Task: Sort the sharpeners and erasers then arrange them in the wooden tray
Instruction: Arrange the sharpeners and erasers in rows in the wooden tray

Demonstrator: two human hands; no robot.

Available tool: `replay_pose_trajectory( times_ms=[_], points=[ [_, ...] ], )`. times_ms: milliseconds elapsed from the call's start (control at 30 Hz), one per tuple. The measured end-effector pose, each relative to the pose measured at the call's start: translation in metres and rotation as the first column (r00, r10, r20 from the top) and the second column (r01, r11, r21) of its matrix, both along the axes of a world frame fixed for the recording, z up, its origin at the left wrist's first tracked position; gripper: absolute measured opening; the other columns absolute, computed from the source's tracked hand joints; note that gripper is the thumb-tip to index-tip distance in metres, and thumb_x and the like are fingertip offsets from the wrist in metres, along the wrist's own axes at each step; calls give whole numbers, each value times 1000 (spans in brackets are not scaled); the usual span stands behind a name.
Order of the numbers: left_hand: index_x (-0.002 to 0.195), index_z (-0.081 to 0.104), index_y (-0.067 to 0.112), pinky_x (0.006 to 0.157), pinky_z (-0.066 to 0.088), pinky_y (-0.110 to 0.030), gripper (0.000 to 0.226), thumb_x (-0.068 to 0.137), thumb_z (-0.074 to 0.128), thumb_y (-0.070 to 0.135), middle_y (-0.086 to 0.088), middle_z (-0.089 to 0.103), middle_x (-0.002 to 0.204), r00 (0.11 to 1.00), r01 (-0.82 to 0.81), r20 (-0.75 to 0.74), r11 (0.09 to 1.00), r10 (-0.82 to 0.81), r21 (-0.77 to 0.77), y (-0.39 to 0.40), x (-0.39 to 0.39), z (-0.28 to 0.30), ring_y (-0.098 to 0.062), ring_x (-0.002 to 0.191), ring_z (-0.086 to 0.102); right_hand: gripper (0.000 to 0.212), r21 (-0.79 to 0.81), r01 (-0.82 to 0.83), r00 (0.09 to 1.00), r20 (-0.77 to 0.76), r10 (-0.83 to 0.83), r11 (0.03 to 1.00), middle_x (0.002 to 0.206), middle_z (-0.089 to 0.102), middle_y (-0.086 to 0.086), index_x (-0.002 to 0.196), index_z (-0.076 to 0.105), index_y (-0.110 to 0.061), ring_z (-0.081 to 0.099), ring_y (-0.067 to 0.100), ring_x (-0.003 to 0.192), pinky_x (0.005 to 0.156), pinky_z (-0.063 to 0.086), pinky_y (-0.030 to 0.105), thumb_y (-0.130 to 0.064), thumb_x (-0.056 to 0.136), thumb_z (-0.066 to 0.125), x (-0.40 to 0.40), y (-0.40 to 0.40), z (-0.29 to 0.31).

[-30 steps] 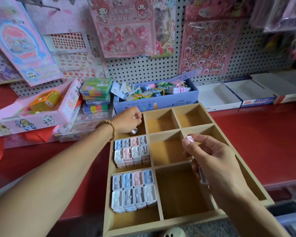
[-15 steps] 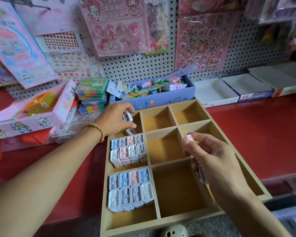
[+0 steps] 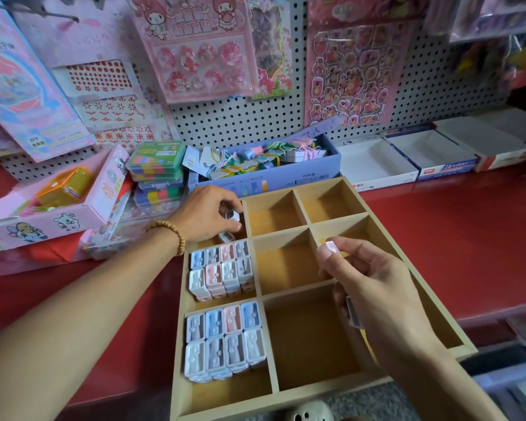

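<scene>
A wooden tray (image 3: pixel 374 381) with several compartments lies on the red counter. Pastel sharpeners fill two left compartments in neat blocks: one block (image 3: pixel 220 270) in the middle, another (image 3: pixel 225 338) nearer me. My left hand (image 3: pixel 207 214) hovers over the far-left compartment, fingers curled round a white sharpener (image 3: pixel 234 216); another sharpener (image 3: pixel 226 237) lies just below it. My right hand (image 3: pixel 374 287) is over the tray's right side and pinches a small pale pink piece (image 3: pixel 331 247) between thumb and forefinger. More small pieces (image 3: pixel 354 312) are tucked in its palm.
A blue box (image 3: pixel 286 177) of tagged items stands behind the tray. Stacked colourful cases (image 3: pixel 157 161) and a pink box (image 3: pixel 73 205) sit at left. White open boxes (image 3: pixel 377 165) line the back right. Sticker sheets hang on the pegboard (image 3: pixel 240 123).
My left hand has drawn back a little over the far-left compartment, still holding a sharpener. My right hand has barely moved. The view shifted slightly.
</scene>
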State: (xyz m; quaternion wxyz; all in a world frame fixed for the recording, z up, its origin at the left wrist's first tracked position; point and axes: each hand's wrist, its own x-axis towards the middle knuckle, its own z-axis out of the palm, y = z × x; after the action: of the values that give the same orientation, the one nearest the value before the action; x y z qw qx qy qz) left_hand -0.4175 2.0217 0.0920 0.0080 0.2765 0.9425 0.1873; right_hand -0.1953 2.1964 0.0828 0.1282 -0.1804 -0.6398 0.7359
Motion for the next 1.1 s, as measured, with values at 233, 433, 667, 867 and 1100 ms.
replay_pose_trajectory(
  times_ms=[233, 433, 667, 867, 1100],
  points=[
    [81, 73, 21, 89, 56, -31, 25, 73, 81, -1, 3, 73, 86, 957, -132, 272, 985, 98, 110, 1, -8, -1, -9, 85, 69, 21, -16, 2, 1000, 4, -2, 1000, 68, 65, 0, 102, 72, -20, 47, 12, 52, 40, 34, 21, -35, 87, 71, 0, 0, 0],
    [97, 74, 18, 88, 54, -34, 11, 87, 71, 20, 3, 73, 92, 999, -28, -48, 986, 20, -162, 3, -5, 1, -10, 84, 65, 19, 0, 0, 1000, 3, 0, 1000, 68, 67, 0, 101, 72, -21, 49, 12, 52, 40, 36, 21, -35, 88, 70, 0, 0, 0],
    [116, 70, 20, 81, 52, -23, 31, 85, 69, 13, 12, 70, 80, 997, 51, 63, 979, -40, -195, -5, -6, 1, 0, 76, 63, 17, -14, 7, 1000, 10, -6, 1000, 68, 66, 0, 100, 73, -21, 48, 11, 52, 42, 37, 21, -34, 89, 70, -1, 0, -1],
    [103, 72, 13, 90, 53, -34, 18, 85, 72, 14, 5, 71, 83, 998, -25, 47, 990, 32, -138, 4, -8, -4, -10, 85, 67, 19, -9, 7, 1000, 17, -7, 1000, 69, 68, 0, 99, 73, -22, 49, 13, 54, 44, 38, 22, -36, 87, 70, -1, -1, -1],
    [95, 70, 19, 84, 54, -40, 12, 93, 60, 24, 7, 66, 78, 992, -57, -124, 973, 30, -225, 12, -4, -5, -17, 83, 64, 19, 12, 10, 1000, 22, -10, 1000, 72, 69, 1, 101, 72, -23, 51, 11, 54, 42, 38, 19, -36, 88, 70, -1, -1, 0]
  ],
)
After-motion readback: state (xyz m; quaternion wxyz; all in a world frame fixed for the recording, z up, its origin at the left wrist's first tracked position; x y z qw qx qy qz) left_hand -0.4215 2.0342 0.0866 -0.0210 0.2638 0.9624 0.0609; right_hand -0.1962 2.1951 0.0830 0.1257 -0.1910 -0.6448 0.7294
